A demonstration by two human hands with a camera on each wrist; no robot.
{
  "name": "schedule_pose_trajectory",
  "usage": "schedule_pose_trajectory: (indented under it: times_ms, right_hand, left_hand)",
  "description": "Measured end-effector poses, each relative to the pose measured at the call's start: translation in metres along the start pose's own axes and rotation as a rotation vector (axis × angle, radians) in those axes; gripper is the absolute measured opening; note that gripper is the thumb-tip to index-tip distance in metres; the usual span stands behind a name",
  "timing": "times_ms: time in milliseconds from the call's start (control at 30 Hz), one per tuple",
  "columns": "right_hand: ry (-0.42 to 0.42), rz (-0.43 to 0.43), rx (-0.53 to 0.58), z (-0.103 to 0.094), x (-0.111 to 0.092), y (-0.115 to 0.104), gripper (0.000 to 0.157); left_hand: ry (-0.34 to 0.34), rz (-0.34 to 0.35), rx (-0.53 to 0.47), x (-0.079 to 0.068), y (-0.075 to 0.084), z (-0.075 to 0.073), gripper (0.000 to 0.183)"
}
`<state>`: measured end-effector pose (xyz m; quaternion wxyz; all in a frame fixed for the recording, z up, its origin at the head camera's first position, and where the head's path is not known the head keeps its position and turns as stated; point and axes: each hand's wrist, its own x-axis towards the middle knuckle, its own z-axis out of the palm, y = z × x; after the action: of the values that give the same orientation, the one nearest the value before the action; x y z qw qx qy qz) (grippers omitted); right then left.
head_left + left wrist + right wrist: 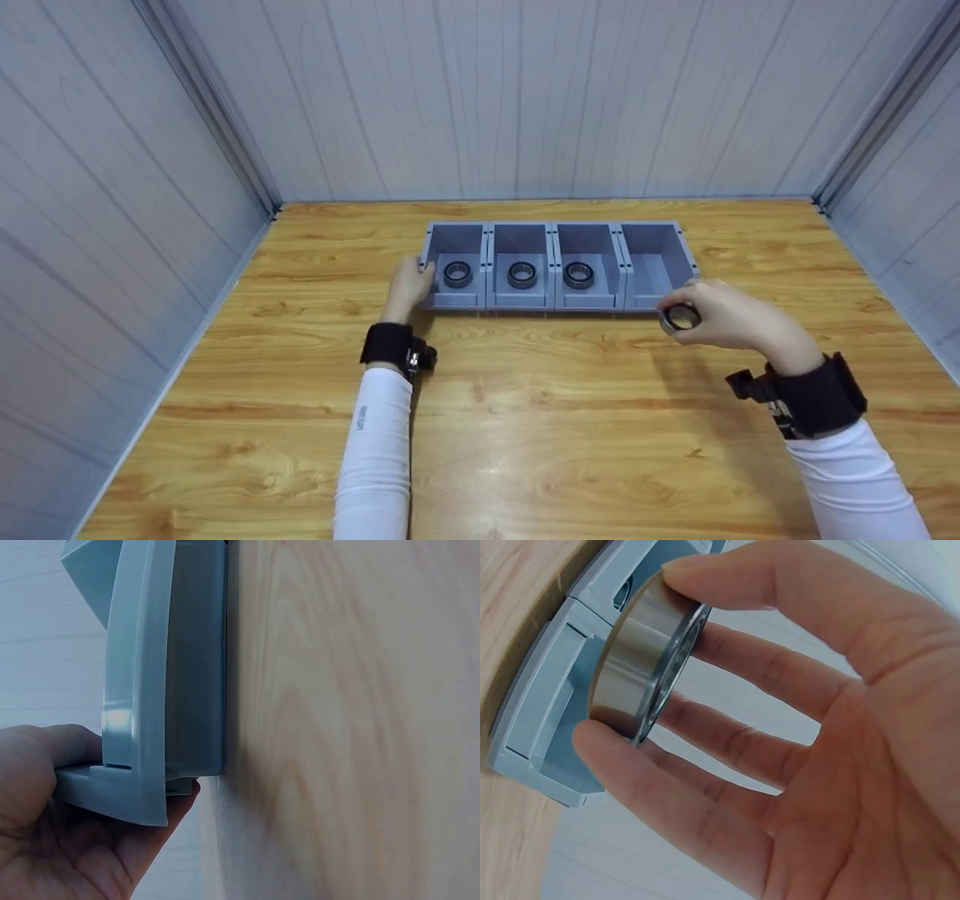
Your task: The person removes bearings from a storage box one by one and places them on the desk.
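A row of grey-blue open-front bins [517, 301] stands on the wooden table. Its three left compartments each hold one ball bearing: the left bearing [448, 279], the middle bearing [522, 283] and the third bearing [579, 283]. Only bare floor shows in the rightmost compartment [649, 271]. With its thumb over the rim, my left hand [409, 286] grips the left end wall of the row [142, 690]. My right hand [724, 313] pinches another ball bearing [634, 664] between thumb and a finger, in front of the rightmost compartment and apart from it.
The wooden table [510, 420] stretches in front of the bins. Pale panels enclose it, with a back wall [495, 105] behind the row and side walls at left [97, 225] and right [911, 232]. Both wrists wear black camera straps.
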<state>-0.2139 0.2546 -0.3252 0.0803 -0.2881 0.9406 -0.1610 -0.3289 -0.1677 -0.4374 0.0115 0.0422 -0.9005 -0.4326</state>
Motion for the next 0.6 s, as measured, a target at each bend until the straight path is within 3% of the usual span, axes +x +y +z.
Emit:
schedule_pose_trajectory:
  times_ms: [267, 600]
  right_hand:
    - [-0.016, -0.005, -0.001, 0.005, -0.004, 0.000, 0.024]
    - [-0.034, 0.002, 0.005, 0.010, -0.014, -0.003, 0.022]
  left_hand:
    - [0.032, 0.018, 0.003, -0.001, 0.001, -0.001, 0.027]
    - [0.022, 0.011, 0.008, -0.002, 0.002, -0.001, 0.020]
